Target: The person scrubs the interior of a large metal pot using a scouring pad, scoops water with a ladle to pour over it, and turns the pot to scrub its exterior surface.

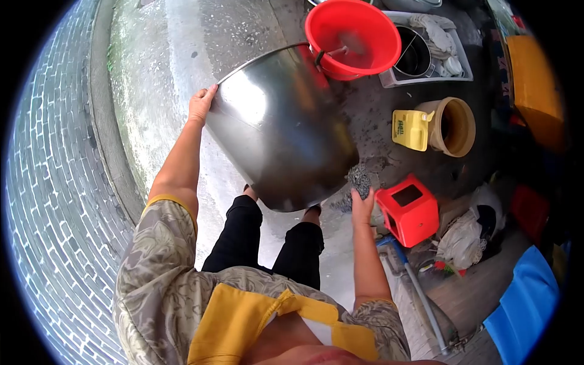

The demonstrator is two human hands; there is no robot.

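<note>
A large shiny steel pot stands tilted in front of my legs, its rim at the far side and a dark handle beside the red basin. The fingers of my left hand are closed on the pot's rim at the upper left. In my right hand is a grey steel wool scourer, close to the pot's lower right edge. Whether the scourer touches the pot I cannot tell. The pot's inside is hidden from me.
A red basin stands beyond the pot. Right of it are a white crate with a dark pot, a yellow jug and a tan bucket. Nearer are a red stool and a blue-and-grey pole. A brick surface lies left.
</note>
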